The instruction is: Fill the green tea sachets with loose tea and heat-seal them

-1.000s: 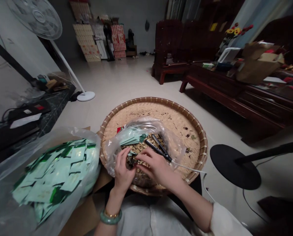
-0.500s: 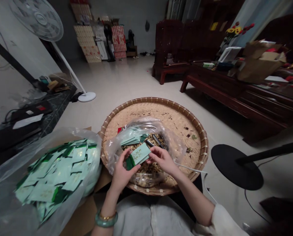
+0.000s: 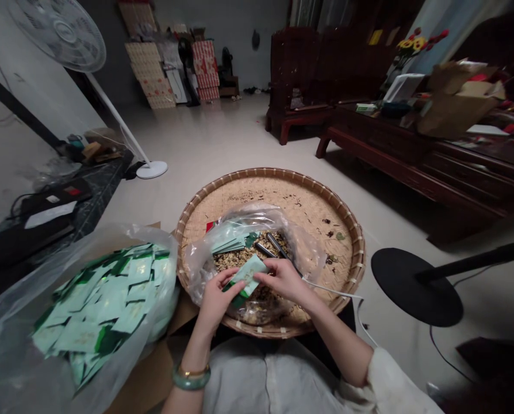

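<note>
Both my hands grip a light green packet (image 3: pixel 250 271) with a darker green end, above an open plastic bag. My left hand (image 3: pixel 221 296) pinches its lower left end. At its right side the fingers of my right hand (image 3: pixel 284 280) are closed. Beneath them the clear plastic bag (image 3: pixel 305 244) holds a loose dried mix (image 3: pixel 225 260) of brown and pale bits. On that mix lie a fan of flat green packets (image 3: pixel 229 244) and two dark, metallic stick-like handles (image 3: pixel 276 245), partly hidden. The bag rests on a round woven bamboo tray (image 3: pixel 265 179).
A large plastic bag (image 3: pixel 7 333) full of green packets (image 3: pixel 106 299) stands at the left in a cardboard box (image 3: pixel 147 382). A white cord (image 3: pixel 338 294) crosses the tray's right rim. Round stand bases (image 3: pixel 416 286) and a white fan (image 3: pixel 152 169) stand on the floor.
The packet has tilted more steeply between my hands, and my left thumb has moved up onto its face. My right hand has shifted slightly. The camera view has moved a little.
</note>
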`<state>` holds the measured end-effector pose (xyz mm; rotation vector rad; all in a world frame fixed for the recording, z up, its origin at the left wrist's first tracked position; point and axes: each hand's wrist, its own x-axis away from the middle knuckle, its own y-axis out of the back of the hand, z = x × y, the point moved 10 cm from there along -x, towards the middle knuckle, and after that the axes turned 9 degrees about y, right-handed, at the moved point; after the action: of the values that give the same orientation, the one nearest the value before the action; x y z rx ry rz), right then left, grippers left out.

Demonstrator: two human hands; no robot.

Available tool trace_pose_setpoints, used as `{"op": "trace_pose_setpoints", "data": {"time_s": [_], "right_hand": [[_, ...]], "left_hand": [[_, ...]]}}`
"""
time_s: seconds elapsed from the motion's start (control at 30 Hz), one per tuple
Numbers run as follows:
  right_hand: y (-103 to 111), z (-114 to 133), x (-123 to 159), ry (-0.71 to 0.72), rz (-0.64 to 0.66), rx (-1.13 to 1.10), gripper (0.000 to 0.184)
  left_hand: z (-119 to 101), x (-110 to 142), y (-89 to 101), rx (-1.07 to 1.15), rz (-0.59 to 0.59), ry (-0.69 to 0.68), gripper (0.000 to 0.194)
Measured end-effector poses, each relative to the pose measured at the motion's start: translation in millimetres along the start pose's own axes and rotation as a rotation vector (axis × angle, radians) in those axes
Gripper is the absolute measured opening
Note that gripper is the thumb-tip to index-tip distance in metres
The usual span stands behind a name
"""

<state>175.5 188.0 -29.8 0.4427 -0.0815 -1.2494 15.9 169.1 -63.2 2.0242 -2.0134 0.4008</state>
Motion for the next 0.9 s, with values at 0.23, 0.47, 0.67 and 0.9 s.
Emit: {"op": "trace_pose_setpoints", "data": {"time_s": [0.23,0.47,0.67,0.9], "right_hand": [[-2,-11,0,-0.03,-0.01,-0.06,0.016],[-5,3,1,0.044,0.018,-0.045,0.01],[6,5,5,0.02,-0.154,-0.094,0.015],[2,-5,6,-0.013,-0.192,-0.182,0.042]], "left_hand": [[10,-5,16.0,0.101,-0.101,0.034,0.033],[-1,-1,0.3,0.013,-0.004,0.022,0.037],[2,1,-0.8,0.07,-0.032,0.051,0.03],[6,2,-18.1,0.106,0.097,0.112,0.035]]}}
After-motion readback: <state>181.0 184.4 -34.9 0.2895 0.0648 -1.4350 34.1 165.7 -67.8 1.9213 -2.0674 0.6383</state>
